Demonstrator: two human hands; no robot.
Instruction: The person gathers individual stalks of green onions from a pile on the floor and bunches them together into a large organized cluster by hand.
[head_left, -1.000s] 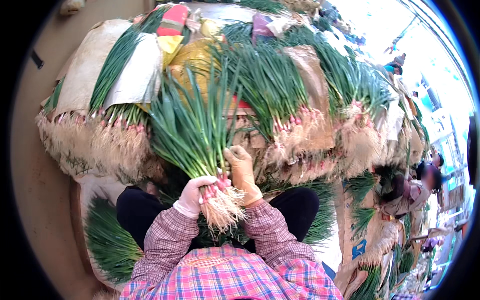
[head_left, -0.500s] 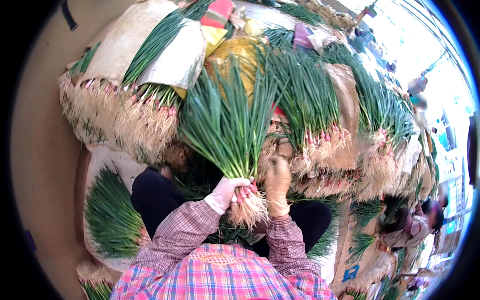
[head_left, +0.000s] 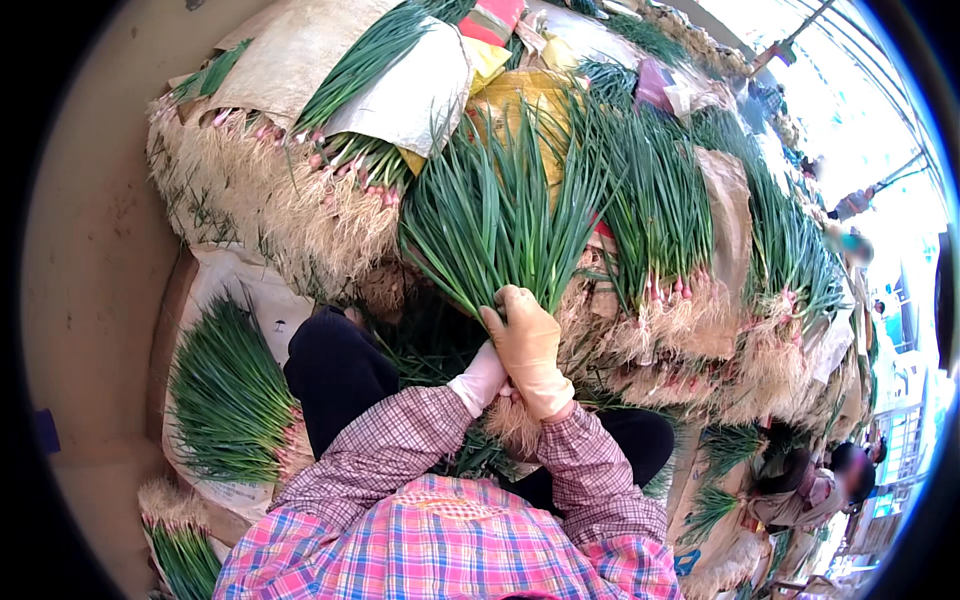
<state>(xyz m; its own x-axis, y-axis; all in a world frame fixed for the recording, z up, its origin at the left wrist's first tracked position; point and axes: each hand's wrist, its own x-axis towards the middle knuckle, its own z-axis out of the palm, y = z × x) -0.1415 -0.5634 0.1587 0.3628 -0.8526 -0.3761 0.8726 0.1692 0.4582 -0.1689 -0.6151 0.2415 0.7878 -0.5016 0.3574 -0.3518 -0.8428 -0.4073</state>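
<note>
A large bunch of spring onions stands fanned out in front of me, green leaves pointing away and pale roots hanging toward my lap. My left hand, in a white glove, is closed round the lower stems by the bulbs, its fingers mostly covered by the other hand. Just above it, my right hand in a cream glove wraps over the stems, thumb and fingers curled. The two wrists cross close together, and the pink bulbs are hidden behind the gloves.
Stacked spring onions with roots outward rise ahead, partly under a white sack and a yellow sack. More bunches lie to the right. At my left, a loose pile rests on sacking. Another person sits far right.
My right hand has come from beside the roots up onto the stems, closing round them above my left hand. The view has shifted slightly, so the surroundings sit further right.
</note>
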